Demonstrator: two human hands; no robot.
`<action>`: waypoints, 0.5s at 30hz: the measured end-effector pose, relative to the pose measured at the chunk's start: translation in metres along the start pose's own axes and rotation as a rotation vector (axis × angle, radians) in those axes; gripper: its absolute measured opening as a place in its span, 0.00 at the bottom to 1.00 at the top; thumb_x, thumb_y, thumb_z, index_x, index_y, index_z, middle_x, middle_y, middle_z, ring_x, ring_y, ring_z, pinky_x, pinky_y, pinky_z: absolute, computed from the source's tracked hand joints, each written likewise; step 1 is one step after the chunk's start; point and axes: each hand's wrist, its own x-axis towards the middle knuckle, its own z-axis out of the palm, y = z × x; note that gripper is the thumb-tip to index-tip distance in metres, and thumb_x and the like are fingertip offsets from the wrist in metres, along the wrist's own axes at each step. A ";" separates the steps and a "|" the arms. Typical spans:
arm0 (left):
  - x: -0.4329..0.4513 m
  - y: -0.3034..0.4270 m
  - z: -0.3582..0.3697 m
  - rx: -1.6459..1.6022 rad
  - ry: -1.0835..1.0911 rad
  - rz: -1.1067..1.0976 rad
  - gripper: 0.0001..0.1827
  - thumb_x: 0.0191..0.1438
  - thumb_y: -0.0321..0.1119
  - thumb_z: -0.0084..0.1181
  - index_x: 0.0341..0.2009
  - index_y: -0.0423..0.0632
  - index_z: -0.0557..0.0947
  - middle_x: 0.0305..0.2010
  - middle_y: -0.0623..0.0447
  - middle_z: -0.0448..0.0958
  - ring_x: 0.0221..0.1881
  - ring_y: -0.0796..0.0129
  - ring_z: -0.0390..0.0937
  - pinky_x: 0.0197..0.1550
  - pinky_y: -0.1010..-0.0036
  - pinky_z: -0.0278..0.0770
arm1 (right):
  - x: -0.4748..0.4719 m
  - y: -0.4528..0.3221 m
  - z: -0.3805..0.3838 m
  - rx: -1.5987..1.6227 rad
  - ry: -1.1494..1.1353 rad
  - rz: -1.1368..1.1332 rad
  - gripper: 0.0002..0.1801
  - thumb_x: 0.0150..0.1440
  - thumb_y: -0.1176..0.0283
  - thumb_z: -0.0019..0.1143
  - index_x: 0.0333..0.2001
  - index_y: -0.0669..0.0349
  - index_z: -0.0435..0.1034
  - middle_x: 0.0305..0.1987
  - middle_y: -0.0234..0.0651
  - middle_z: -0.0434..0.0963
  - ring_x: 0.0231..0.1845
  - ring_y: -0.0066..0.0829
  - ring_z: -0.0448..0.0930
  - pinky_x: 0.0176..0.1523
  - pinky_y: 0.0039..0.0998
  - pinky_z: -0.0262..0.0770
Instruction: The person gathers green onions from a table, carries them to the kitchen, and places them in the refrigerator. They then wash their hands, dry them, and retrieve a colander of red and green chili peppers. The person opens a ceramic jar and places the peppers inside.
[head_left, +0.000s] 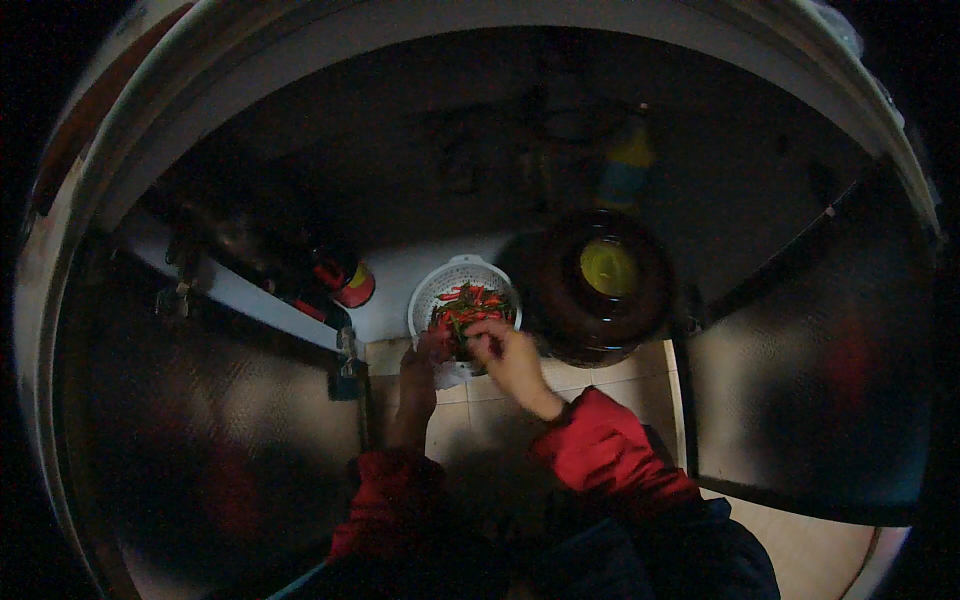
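Observation:
A white perforated plastic colander (424, 289) sits before me, with red chili peppers (476, 300) and their green stems heaped inside. My right hand (510, 356) is over its near edge, thumb and fingers bent toward each other close to the peppers. At the near left of the colander, my left hand (424, 356) is in shadow, with its fingertips beside some red peppers. Blur and darkness hide whether either hand grips a pepper. Something pale and crumpled, perhaps a plastic bag (450, 375), shows under the hands.
To the right stands a dark brown glazed jar (559, 292) with a yellow-green round top (607, 268). A red container (356, 289) is at left. Dark cabinet doors (225, 405) (810, 390) flank me, above a tiled floor (487, 394). A yellow-and-blue packet or bottle (626, 169) is behind.

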 end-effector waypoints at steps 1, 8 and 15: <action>0.001 -0.002 -0.001 0.070 0.042 -0.055 0.19 0.53 0.45 0.45 0.41 0.42 0.72 0.37 0.52 0.72 0.38 0.68 0.70 0.39 0.73 0.69 | 0.008 0.001 -0.012 -0.096 0.074 -0.055 0.05 0.47 0.74 0.55 0.30 0.61 0.71 0.22 0.31 0.71 0.25 0.20 0.70 0.30 0.22 0.66; 0.005 -0.008 0.008 -0.190 -0.209 0.010 0.25 0.57 0.50 0.37 0.50 0.43 0.66 0.47 0.46 0.69 0.47 0.64 0.68 0.49 0.69 0.66 | 0.018 0.006 -0.057 0.023 -0.008 0.094 0.10 0.50 0.67 0.54 0.26 0.63 0.72 0.20 0.33 0.72 0.22 0.22 0.69 0.29 0.25 0.66; -0.016 -0.007 0.028 0.095 -0.348 0.018 0.27 0.57 0.54 0.29 0.47 0.45 0.69 0.31 0.53 0.71 0.28 0.74 0.68 0.21 0.79 0.59 | -0.024 0.015 0.017 -0.187 -0.477 0.155 0.15 0.49 0.67 0.49 0.39 0.63 0.62 0.29 0.47 0.73 0.33 0.49 0.73 0.33 0.42 0.68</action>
